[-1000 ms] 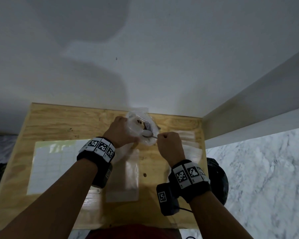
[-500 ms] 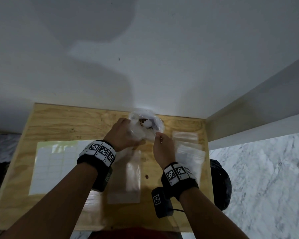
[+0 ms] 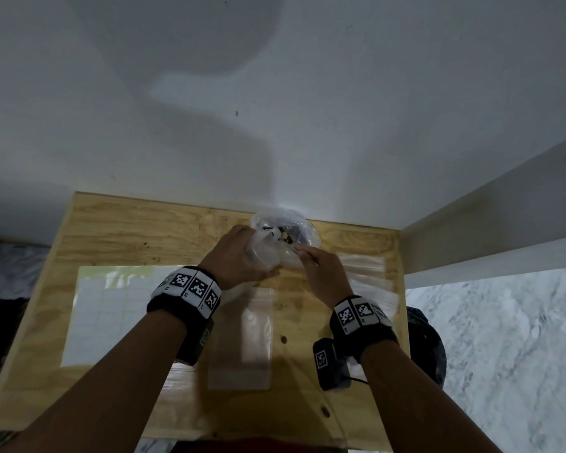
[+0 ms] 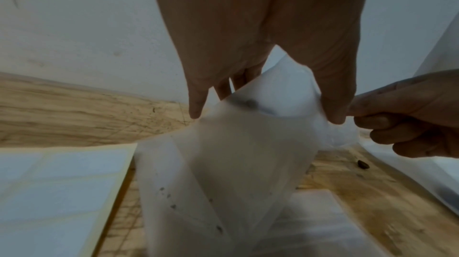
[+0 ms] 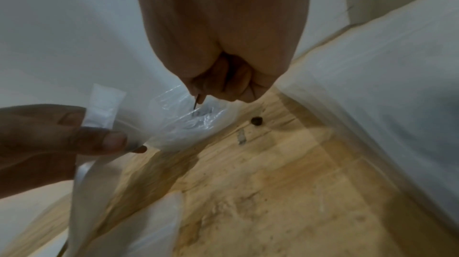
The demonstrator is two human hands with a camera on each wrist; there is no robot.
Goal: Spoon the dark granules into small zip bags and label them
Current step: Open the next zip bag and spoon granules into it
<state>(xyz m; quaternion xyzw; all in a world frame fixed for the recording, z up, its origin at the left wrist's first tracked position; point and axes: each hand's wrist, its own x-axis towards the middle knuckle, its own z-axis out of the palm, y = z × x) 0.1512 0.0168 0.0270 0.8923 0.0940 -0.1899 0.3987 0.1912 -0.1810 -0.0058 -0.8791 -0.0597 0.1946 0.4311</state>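
Both hands raised: left hand (image 3: 239,255) pinches zip bag (image 4: 238,155); right hand (image 3: 324,273) w/ curled grip on spoon (image 5: 197,102).

Plywood table (image 3: 118,237) against a white wall (image 3: 307,109), marble floor (image 3: 510,338) beside

The small zip bag (image 4: 248,163) I pinch is thin, frosted, smooth plastic, the larger bag (image 3: 285,230) behind it is crinkled glossy clear film, my table (image 3: 128,230) is rough, matt, grainy plywood, and the label sheet (image 3: 111,308) looks like smooth white paper.
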